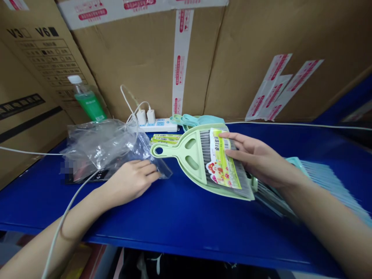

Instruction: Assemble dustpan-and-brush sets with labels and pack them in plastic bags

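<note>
My right hand (261, 155) grips a light green dustpan and brush set (188, 155) by its right edge, thumb and fingers on the label (222, 159) over the grey bristles. The set's looped handle points left. My left hand (135, 180) is closed, fingers curled down at the edge of a clear plastic bag (162, 168); the fingertips are hidden. More crumpled clear plastic (101, 139) lies just beyond that hand. Partly behind my right forearm is another brush with pale blue bristles (334, 182).
Large taped cardboard boxes (139, 58) stand along the back of the blue shelf (174, 232). A white power strip (162, 124) with chargers, blue and green scoops (203, 120), yellow labels (165, 138) and a bottle of green liquid (91, 104) sit in front. A white cable (68, 209) crosses my left forearm.
</note>
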A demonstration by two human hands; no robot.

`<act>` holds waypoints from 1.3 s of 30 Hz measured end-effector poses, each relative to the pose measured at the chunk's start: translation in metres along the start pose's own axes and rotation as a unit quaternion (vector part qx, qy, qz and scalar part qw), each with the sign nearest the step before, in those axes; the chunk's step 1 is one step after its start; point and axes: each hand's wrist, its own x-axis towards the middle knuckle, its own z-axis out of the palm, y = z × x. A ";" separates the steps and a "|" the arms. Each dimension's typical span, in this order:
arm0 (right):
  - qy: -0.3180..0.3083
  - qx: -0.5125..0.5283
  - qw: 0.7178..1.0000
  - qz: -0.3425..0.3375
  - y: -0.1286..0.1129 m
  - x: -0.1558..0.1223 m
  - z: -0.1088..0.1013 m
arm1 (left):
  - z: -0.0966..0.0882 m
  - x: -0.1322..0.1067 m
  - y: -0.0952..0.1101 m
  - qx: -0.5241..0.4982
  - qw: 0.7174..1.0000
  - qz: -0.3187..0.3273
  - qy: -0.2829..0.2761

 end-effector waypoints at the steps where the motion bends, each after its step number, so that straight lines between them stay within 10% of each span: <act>1: -0.003 0.000 1.000 0.000 0.001 0.000 0.001 | 0.000 0.000 0.002 -0.027 0.999 0.020 -0.008; 10: 0.012 0.004 1.000 0.009 0.006 0.001 0.003 | -0.008 0.000 0.020 -0.219 0.972 0.049 -0.064; 39: 0.034 0.012 0.997 0.072 0.013 0.005 0.007 | 0.003 -0.002 0.006 -0.061 0.997 0.022 0.042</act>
